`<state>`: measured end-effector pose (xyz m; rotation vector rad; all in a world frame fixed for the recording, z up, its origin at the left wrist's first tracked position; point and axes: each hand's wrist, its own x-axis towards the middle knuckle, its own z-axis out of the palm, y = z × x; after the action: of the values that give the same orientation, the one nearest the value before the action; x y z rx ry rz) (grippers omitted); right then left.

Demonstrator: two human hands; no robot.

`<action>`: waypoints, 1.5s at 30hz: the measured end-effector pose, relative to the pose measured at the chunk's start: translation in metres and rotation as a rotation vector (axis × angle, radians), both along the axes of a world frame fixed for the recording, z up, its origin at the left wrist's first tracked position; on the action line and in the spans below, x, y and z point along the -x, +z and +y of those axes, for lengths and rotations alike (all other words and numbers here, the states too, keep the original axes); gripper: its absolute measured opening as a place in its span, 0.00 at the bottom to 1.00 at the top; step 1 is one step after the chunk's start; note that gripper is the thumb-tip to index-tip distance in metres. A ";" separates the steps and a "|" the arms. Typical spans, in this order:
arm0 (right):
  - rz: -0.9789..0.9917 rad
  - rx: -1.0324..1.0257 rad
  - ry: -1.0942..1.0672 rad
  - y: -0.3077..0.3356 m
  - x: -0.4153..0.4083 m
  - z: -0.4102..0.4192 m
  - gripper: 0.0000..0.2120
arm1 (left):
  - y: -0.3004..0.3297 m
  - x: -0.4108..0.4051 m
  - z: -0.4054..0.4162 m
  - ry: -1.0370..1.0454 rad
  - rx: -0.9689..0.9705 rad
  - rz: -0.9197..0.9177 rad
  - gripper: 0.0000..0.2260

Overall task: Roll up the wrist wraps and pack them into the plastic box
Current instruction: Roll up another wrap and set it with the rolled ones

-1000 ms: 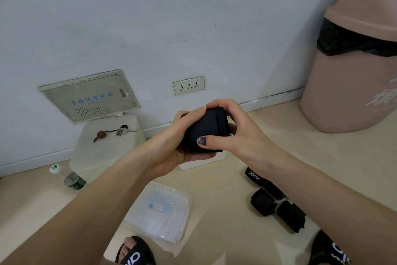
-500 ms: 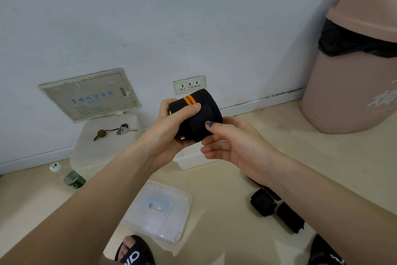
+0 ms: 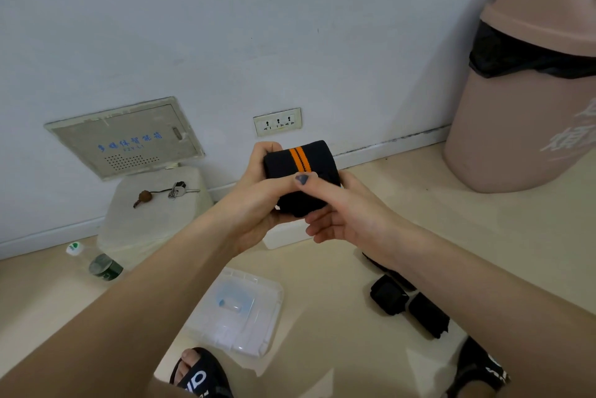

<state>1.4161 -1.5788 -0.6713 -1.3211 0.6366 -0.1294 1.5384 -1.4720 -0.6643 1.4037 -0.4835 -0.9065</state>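
Observation:
Both hands hold a rolled black wrist wrap (image 3: 309,165) with an orange stripe above the floor. My left hand (image 3: 261,201) grips it from the left, thumb across its front. My right hand (image 3: 342,217) cups it from below, with the thumb pressed on top. Directly beneath the hands a white plastic box (image 3: 283,234) shows only as a sliver. Its clear lid (image 3: 235,310) lies on the floor nearer me. Three more rolled black wraps (image 3: 388,296) lie on the floor at the right, one partly hidden by my right forearm.
A pink waste bin (image 3: 529,101) stands at the right against the wall. A white stool-like block (image 3: 151,217) with keys (image 3: 175,190) stands at the left, with a plastic bottle (image 3: 96,263) beside it. My sandalled feet (image 3: 200,375) are at the bottom edge.
The roll has been turned in my hands, so the orange stripe now faces up. My right hand has shifted from over its front to under it, thumb on top.

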 end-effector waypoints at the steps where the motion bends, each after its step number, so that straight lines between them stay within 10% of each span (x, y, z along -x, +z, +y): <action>1: -0.001 -0.023 0.021 0.002 0.001 -0.002 0.29 | 0.000 -0.001 0.000 -0.018 -0.005 -0.039 0.19; 20: 0.145 -0.115 -0.054 -0.036 0.046 -0.015 0.23 | -0.043 0.047 -0.025 -0.217 -0.105 -0.172 0.22; 31: 0.186 0.163 -0.168 -0.026 0.069 -0.005 0.31 | -0.028 0.055 -0.017 -0.276 -0.191 -0.360 0.22; 45: 0.458 0.450 0.292 0.024 0.063 -0.035 0.34 | -0.014 0.052 -0.018 -0.219 -0.191 -0.576 0.26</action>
<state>1.3528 -1.6138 -0.6477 -1.8901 0.8190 0.2929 1.4863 -1.4897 -0.6788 1.8173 -1.0212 -0.7230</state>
